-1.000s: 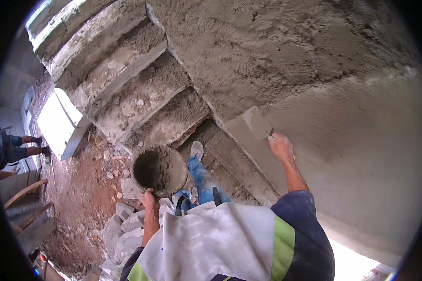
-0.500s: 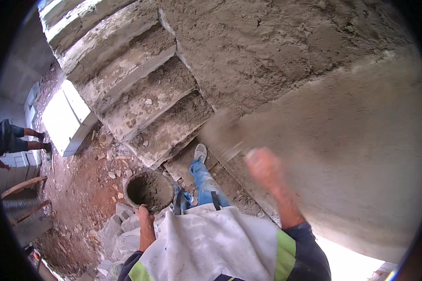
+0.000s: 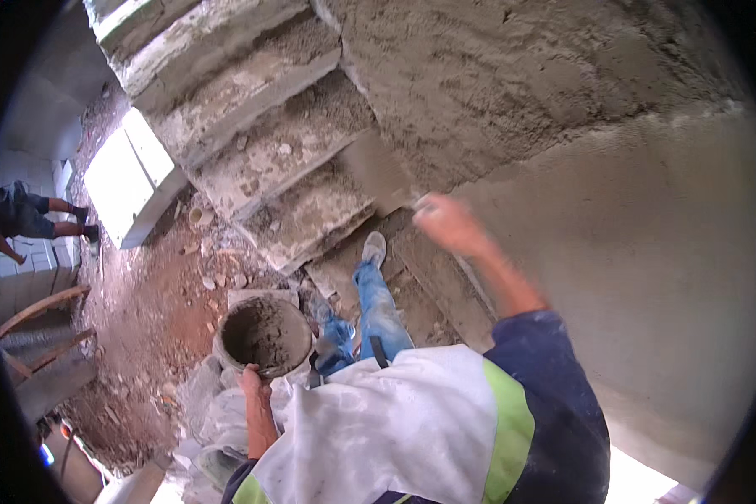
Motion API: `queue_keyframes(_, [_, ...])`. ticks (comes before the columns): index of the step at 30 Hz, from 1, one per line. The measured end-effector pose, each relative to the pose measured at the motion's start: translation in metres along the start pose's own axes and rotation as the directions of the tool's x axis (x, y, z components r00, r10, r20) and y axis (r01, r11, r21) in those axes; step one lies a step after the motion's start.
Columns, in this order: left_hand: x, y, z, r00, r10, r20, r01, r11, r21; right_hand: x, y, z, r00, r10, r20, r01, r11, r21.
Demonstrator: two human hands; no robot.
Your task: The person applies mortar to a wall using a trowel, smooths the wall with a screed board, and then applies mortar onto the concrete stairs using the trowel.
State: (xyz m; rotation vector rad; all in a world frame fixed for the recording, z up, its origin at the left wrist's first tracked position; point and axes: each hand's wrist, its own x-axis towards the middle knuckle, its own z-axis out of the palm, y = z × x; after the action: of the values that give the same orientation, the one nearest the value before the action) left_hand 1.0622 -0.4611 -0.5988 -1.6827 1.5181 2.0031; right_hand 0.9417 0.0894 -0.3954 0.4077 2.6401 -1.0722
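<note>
My left hand grips the rim of a round mortar-caked bucket, which holds wet grey mortar near my legs. My right hand is closed on the handle of a flat trowel, both smeared by motion. The trowel blade is over the edge where the concrete steps meet the sloped plastered wall. That wall has a rough mortar band above and a smoother grey surface to the right. My shoe is on a lower step.
At the far left another person in shorts stands beside a bright white block. A short pipe piece lies on the rubble-strewn ground. Curved timbers are at lower left, broken stone pieces by my bucket.
My right hand with the trowel has swept up and leftward from the smooth plaster toward the step edge. My left hand and bucket have shifted slightly. The view has tilted a little.
</note>
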Motion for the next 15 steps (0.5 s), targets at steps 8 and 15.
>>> queue_keyframes(8, [-0.095,0.021,0.093,0.773,0.443,0.453,-0.617,0.691,0.377,-0.027,-0.069,0.166,0.876,-0.251,0.412,0.426,0.803,-0.417])
queue_keyframes(15, [-0.12,0.047,0.143,0.674,0.433,0.598,-0.714,0.59,0.377,-0.021,-0.1,0.191,0.745,-0.516,0.422,0.667,0.568,-0.483])
